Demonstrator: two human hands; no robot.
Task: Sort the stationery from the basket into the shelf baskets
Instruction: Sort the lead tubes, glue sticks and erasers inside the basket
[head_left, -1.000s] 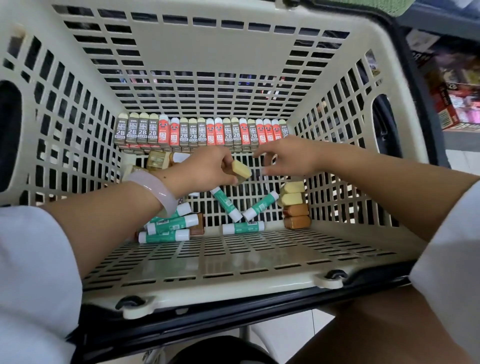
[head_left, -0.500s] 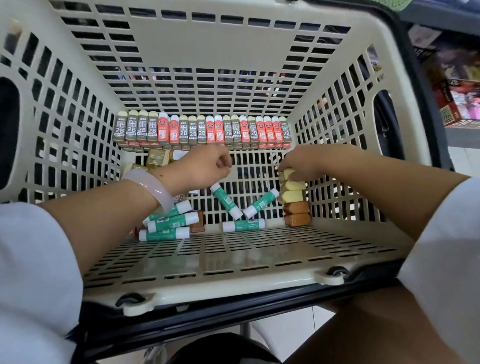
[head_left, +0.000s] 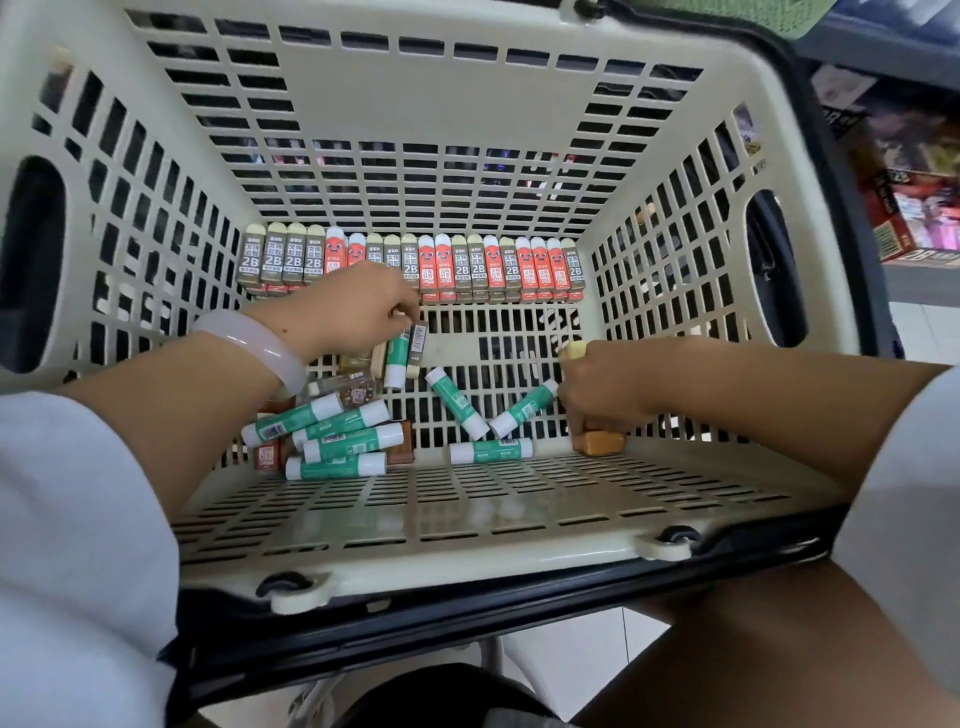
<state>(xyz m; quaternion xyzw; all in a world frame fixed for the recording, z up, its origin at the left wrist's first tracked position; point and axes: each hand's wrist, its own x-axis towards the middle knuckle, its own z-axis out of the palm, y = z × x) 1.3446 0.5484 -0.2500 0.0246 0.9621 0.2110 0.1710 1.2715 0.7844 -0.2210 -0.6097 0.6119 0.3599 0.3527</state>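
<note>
A cream slatted basket (head_left: 467, 551) holds the stationery. A row of grey 2B and red sleeved erasers (head_left: 511, 270) stands along its far wall. Several green-and-white glue sticks (head_left: 337, 444) lie loose on the floor, mostly at the left. My left hand (head_left: 353, 306) hovers over that pile and pinches a grey eraser with a barcode (head_left: 418, 344); a glue stick (head_left: 397, 361) hangs upright right beside it under my fingers. My right hand (head_left: 608, 387) curls round a stack of plain erasers by the right wall, with a yellow one (head_left: 574, 349) on top and a brown one (head_left: 602, 442) at the bottom.
More erasers and small packs (head_left: 353, 387) lie under the left pile. Boxed goods (head_left: 904, 208) sit on a shelf beyond the basket's right wall. The basket's black frame (head_left: 519, 608) runs along the near edge, with pale floor tiles below.
My left hand gave up the yellow eraser, dropped to the left pile and picked up a grey eraser. My right hand set the yellow eraser on the stack and closed round it.
</note>
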